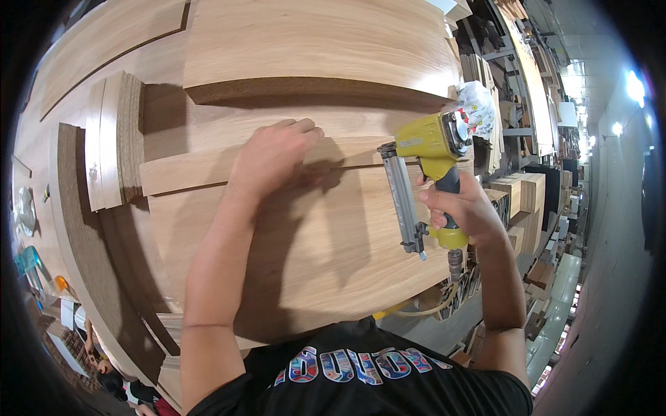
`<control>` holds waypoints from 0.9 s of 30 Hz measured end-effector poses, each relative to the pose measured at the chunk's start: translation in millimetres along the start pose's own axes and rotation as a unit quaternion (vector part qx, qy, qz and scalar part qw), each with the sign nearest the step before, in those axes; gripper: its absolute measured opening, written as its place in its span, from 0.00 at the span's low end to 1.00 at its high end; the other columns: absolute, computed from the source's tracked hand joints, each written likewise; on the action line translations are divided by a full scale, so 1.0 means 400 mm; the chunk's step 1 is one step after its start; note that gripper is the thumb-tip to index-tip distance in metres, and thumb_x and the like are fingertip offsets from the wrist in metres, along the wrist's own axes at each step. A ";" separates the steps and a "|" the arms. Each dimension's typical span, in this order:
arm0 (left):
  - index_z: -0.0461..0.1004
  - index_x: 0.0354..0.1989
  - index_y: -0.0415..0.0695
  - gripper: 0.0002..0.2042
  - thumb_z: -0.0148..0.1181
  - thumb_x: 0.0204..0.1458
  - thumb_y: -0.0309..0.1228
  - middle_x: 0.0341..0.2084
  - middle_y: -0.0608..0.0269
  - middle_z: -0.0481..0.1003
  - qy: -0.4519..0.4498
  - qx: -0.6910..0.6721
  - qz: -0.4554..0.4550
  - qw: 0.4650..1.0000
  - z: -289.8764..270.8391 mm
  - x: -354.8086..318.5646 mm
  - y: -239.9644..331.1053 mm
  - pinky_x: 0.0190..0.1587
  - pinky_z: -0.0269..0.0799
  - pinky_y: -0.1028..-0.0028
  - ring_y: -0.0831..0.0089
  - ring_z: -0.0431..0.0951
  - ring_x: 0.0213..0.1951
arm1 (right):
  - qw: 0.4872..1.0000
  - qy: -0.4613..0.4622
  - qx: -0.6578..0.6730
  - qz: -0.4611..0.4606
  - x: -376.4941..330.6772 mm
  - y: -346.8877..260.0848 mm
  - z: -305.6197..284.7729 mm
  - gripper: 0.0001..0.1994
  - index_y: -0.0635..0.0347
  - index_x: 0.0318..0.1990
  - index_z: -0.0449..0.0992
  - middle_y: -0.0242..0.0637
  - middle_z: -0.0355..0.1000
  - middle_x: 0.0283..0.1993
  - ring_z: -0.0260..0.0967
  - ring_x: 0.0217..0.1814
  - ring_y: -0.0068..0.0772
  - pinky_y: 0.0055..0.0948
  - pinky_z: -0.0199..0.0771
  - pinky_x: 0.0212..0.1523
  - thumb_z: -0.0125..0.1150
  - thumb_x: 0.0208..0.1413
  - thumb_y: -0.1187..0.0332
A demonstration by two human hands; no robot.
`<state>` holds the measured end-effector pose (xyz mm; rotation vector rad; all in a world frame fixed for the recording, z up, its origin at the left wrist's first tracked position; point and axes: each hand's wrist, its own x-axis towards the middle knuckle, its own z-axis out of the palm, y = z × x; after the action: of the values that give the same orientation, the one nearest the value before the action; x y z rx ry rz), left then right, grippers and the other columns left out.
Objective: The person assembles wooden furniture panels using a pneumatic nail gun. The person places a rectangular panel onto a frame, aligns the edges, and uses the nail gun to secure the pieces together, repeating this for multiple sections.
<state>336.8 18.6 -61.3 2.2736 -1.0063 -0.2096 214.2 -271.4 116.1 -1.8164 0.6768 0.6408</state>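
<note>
My left hand point(274, 154) lies palm down on a narrow light-wood strip point(187, 172) that rests across a larger wood panel point(312, 243), fingers pressing its upper edge. My right hand point(461, 208) grips the black handle of a yellow pneumatic nail gun point(423, 149). The gun's grey magazine point(402, 201) hangs down over the panel, just right of my left hand. An air hose point(437, 301) leaves the gun's base and drops past the panel's edge.
Stacked wood panels point(312, 41) fill the bench beyond. A small stack of thin boards point(111, 139) stands at the left. Shelves with boards point(527, 194) and an aisle lie to the right. Another person point(114, 381) is at the lower left.
</note>
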 end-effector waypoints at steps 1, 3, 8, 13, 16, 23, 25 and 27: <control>0.83 0.57 0.47 0.31 0.86 0.42 0.40 0.53 0.59 0.84 -0.003 -0.003 0.000 1.000 0.002 -0.005 -0.010 0.52 0.84 0.55 0.51 0.85 0.53 | 1.000 0.000 -0.012 0.001 -0.001 -0.015 0.016 0.23 0.68 0.68 0.78 0.24 0.68 0.27 0.66 0.24 0.18 0.25 0.71 0.30 0.71 0.67 0.74; 0.83 0.55 0.47 0.28 0.85 0.44 0.40 0.50 0.59 0.84 0.027 0.000 0.007 1.000 0.009 -0.017 -0.020 0.51 0.84 0.54 0.51 0.85 0.52 | 1.000 -0.003 0.001 0.007 0.000 -0.031 0.054 0.25 0.68 0.69 0.78 0.25 0.68 0.27 0.66 0.24 0.18 0.25 0.72 0.30 0.72 0.65 0.73; 0.85 0.47 0.48 0.21 0.83 0.46 0.40 0.44 0.59 0.84 0.021 -0.010 -0.006 1.000 -0.005 -0.016 -0.004 0.48 0.84 0.53 0.51 0.86 0.47 | 0.998 -0.064 0.017 -0.007 0.008 -0.054 0.127 0.23 0.66 0.67 0.79 0.25 0.70 0.28 0.66 0.25 0.18 0.25 0.70 0.30 0.72 0.66 0.72; 0.85 0.44 0.48 0.19 0.82 0.45 0.40 0.42 0.59 0.84 0.028 -0.016 -0.023 0.999 0.011 -0.002 0.002 0.44 0.83 0.53 0.50 0.86 0.43 | 0.995 -0.094 -0.014 -0.009 0.016 -0.088 0.149 0.14 0.64 0.58 0.80 0.25 0.72 0.29 0.67 0.26 0.16 0.25 0.68 0.31 0.71 0.68 0.71; 0.85 0.43 0.48 0.19 0.82 0.44 0.40 0.41 0.59 0.83 0.052 -0.019 -0.009 0.998 0.017 -0.006 -0.004 0.44 0.83 0.53 0.50 0.86 0.42 | 0.996 -0.077 -0.042 -0.004 0.016 -0.099 0.166 0.13 0.65 0.57 0.80 0.25 0.72 0.28 0.67 0.26 0.17 0.25 0.69 0.31 0.71 0.69 0.72; 0.84 0.48 0.49 0.22 0.82 0.46 0.41 0.47 0.58 0.83 0.040 0.022 -0.032 0.998 -0.016 -0.038 -0.007 0.51 0.84 0.54 0.51 0.86 0.49 | 0.993 -0.090 -0.079 -0.013 0.014 -0.123 0.178 0.11 0.66 0.55 0.79 0.27 0.73 0.27 0.69 0.26 0.18 0.25 0.70 0.31 0.69 0.69 0.74; 0.84 0.51 0.50 0.23 0.83 0.47 0.41 0.50 0.58 0.84 0.050 0.044 -0.025 0.997 -0.047 -0.090 -0.031 0.57 0.84 0.54 0.51 0.85 0.54 | 0.994 -0.090 -0.066 -0.018 0.015 -0.120 0.172 0.09 0.66 0.52 0.79 0.27 0.73 0.27 0.69 0.26 0.18 0.25 0.70 0.31 0.69 0.69 0.74; 0.83 0.55 0.50 0.22 0.79 0.51 0.36 0.57 0.57 0.84 0.043 0.062 -0.059 0.995 -0.122 -0.185 -0.091 0.64 0.82 0.55 0.51 0.83 0.62 | 0.991 -0.098 -0.089 -0.018 0.010 -0.130 0.167 0.06 0.65 0.49 0.79 0.27 0.72 0.26 0.69 0.25 0.18 0.25 0.69 0.31 0.68 0.69 0.75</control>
<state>326.2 113.6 -53.2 2.4359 -0.8630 -0.1013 246.2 -193.6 125.9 -1.8934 0.4653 0.8662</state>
